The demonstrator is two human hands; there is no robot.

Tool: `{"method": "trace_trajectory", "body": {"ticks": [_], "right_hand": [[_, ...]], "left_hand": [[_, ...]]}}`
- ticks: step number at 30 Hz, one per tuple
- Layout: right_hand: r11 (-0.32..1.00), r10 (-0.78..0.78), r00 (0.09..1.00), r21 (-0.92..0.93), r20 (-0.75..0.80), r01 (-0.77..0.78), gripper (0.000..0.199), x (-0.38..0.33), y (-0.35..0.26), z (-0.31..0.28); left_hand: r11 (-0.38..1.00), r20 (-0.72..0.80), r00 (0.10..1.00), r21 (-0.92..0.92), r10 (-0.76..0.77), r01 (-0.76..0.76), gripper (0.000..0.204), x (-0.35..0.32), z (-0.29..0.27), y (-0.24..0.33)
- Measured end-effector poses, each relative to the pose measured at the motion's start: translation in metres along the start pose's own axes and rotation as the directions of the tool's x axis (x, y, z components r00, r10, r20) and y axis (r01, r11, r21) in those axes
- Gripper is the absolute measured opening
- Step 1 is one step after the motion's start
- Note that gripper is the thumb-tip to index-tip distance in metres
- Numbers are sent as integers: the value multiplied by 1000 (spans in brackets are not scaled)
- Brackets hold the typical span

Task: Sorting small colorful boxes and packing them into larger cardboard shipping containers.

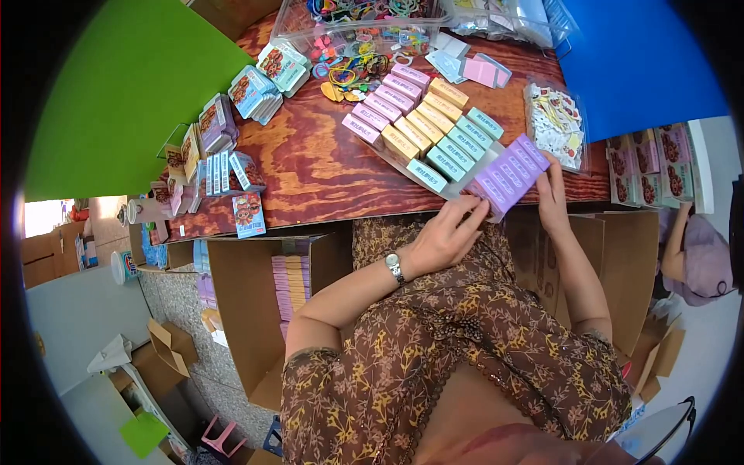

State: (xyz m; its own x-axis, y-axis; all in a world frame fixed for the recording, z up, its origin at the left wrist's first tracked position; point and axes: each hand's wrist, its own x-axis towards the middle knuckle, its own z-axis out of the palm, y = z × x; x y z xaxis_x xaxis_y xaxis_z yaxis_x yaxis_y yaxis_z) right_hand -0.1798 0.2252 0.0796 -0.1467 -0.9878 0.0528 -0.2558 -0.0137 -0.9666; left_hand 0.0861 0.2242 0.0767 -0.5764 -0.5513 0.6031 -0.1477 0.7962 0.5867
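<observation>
Between my two hands is a row of small purple boxes pressed together, tilted at the near right end of a shallow white tray. My left hand, a watch on its wrist, closes its fingers on the near left end of the row. My right hand grips the opposite end, fingers along the side. In the tray stand rows of small pink boxes, yellow boxes and green boxes. Whether the purple row touches the tray floor I cannot tell.
Stacks of flat printed cards line the table's left side. A clear bin of colourful bands stands at the back, loose bands before it. A clear tray of small white pieces lies at right. Cardboard boxes stand below; another person is at far right.
</observation>
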Motion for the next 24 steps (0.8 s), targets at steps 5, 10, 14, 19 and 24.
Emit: {"method": "trace_trajectory", "body": {"ticks": [5, 10, 14, 19, 24], "right_hand": [[992, 2, 998, -129, 70, 7, 43, 21, 21, 10], [919, -3, 997, -393, 79, 34, 49, 23, 7, 21], [890, 18, 1000, -457, 20, -7, 57, 16, 7, 23], [905, 65, 998, -423, 20, -51, 59, 17, 7, 17], [873, 19, 999, -487, 35, 0, 56, 20, -7, 20]], "left_hand": [[991, 89, 989, 74, -114, 108, 67, -13, 2, -6], [983, 136, 978, 107, -160, 146, 66, -18, -9, -9], [989, 81, 986, 48, -144, 140, 47, -30, -23, -10], [983, 218, 975, 167, 36, -74, 26, -28, -40, -29], [959, 332, 911, 55, 245, -278, 30, 13, -40, -56]]}}
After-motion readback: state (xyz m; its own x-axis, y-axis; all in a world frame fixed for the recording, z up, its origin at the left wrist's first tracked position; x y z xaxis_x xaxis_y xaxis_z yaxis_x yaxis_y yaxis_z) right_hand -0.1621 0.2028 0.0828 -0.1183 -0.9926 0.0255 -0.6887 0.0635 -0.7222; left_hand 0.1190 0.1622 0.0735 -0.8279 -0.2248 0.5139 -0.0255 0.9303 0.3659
